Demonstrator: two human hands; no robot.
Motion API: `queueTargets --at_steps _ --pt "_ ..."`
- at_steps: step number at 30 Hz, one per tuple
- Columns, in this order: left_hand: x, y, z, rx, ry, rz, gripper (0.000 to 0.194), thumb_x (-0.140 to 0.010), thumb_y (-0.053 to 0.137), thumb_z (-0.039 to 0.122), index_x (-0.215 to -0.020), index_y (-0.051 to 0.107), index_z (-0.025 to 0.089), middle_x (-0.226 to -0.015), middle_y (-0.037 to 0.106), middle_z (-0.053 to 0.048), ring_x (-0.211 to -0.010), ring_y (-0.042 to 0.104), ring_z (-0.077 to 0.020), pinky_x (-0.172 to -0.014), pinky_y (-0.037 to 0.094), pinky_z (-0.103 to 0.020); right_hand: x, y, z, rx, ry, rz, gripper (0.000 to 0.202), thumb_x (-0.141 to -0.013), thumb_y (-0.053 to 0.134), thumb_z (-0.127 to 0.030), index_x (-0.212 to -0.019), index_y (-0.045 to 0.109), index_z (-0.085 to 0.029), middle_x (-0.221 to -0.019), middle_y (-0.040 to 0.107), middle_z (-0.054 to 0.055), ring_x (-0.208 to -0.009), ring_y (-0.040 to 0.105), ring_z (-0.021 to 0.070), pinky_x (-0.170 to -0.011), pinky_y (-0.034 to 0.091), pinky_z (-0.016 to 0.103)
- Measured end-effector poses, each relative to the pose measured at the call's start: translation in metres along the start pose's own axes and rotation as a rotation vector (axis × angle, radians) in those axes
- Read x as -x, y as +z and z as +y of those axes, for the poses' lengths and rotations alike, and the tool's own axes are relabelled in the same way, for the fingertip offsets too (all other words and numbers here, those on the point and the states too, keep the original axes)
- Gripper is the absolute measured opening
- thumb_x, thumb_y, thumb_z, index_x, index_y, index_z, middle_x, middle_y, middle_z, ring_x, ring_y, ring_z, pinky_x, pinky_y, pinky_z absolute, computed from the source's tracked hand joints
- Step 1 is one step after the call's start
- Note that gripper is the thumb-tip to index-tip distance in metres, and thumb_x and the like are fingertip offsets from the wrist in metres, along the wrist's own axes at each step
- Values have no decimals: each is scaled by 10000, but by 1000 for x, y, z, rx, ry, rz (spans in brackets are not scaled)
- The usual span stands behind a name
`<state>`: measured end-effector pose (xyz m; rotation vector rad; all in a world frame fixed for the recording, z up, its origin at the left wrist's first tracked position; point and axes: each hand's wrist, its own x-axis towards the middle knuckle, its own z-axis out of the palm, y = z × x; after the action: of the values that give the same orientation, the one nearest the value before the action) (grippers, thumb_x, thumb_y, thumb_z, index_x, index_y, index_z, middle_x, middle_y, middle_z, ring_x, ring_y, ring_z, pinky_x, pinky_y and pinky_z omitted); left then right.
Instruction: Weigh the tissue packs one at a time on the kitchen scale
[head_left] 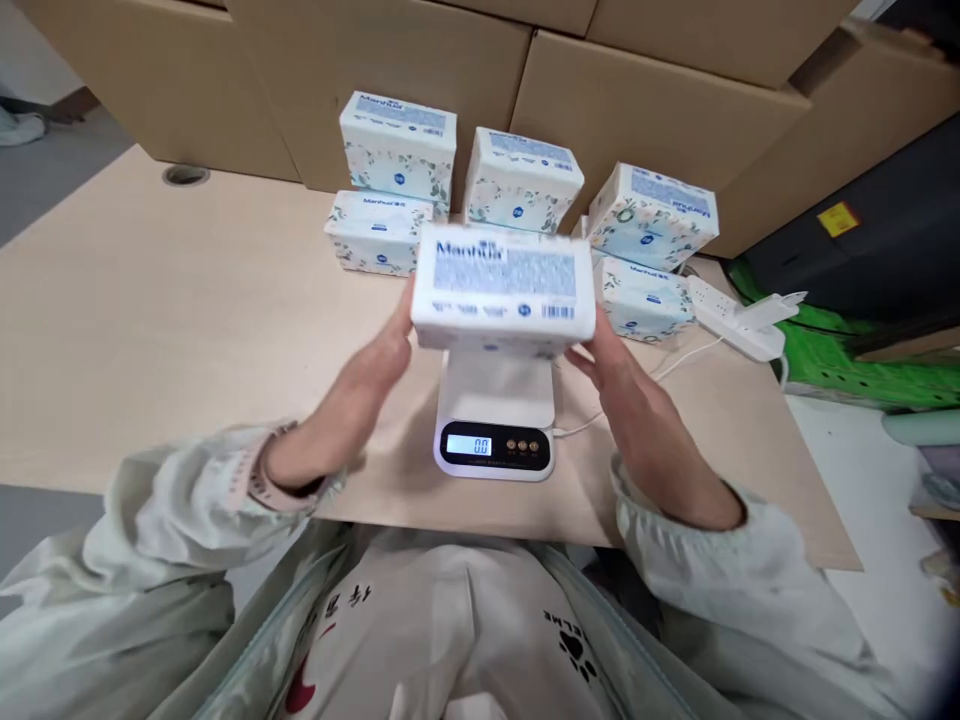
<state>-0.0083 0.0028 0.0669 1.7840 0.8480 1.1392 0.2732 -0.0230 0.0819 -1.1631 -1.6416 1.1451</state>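
Note:
A white and blue pack of tissues (504,285) marked "Manhua" is held up between both hands, above a white digital scale (496,395). My left hand (367,375) grips its left end and my right hand (634,400) its right end; some fingertips are hidden behind the pack. The scale's display (469,445) reads 0.0, and the pack covers the rear of its plate from view. Behind the held pack, more tissue packs stand in stacks: a left stack (400,150), a middle stack (523,180) and a right stack (651,215).
Cardboard boxes (397,90) form a wall along the back of the wooden table (187,330). A white power strip (739,320) lies at the right, and a white cable (581,428) runs to the scale. A round cable hole (186,176) sits at the far left.

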Motion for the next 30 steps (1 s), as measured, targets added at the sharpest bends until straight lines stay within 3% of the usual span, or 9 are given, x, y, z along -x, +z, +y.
queueTargets --at_steps 3,5,11,14,18,30 --pt "21 26 -20 74 -72 -109 607 -1163 404 535 -1749 265 460 -1824 193 127 -1728 157 -257 -1452 195 -499 36 -5 35 42 52 99 677 -1083 449 -662 -1713 344 -438 -1781 418 -86 -1708 321 282 -1406 332 542" --pt "26 35 -33 52 -102 -93 608 -1160 433 516 -1745 289 443 -1816 241 90 -1719 198 -276 -1441 209 -523 45 -4 58 69 37 141 660 -1085 457 -648 -1704 369 -435 -1771 445 -54 -1670 402 286 -1373 388 557" --pt "27 30 -61 -20 -126 265 591 -1122 480 593 -1637 558 314 -1734 459 -52 -1659 378 -321 -1392 322 -566 38 -7 100 119 -106 512 506 -1085 506 -565 -1459 711 -294 -1501 732 99 -1392 696 317 -1224 539 602" --pt "24 25 -70 1 -127 368 562 -1110 492 601 -1560 643 299 -1666 558 -75 -1583 506 -339 -1336 405 -613 37 -10 103 87 -115 597 460 -1089 495 -539 -1330 787 -277 -1355 805 97 -1266 756 307 -1146 594 575" --pt "20 24 -69 65 -195 418 494 -1097 498 603 -1432 739 332 -1590 639 -53 -1492 603 -345 -1272 491 -604 39 -11 99 119 -106 568 443 -1088 488 -523 -1290 805 -288 -1323 812 78 -1276 741 309 -1135 588 555" --pt "19 24 -60 98 -232 397 423 -1067 529 523 -1315 785 295 -1450 736 -48 -1401 664 -331 -1209 546 -577 39 -12 98 173 -112 573 417 -1085 490 -490 -1204 839 -296 -1248 836 65 -1244 752 318 -1104 597 561"
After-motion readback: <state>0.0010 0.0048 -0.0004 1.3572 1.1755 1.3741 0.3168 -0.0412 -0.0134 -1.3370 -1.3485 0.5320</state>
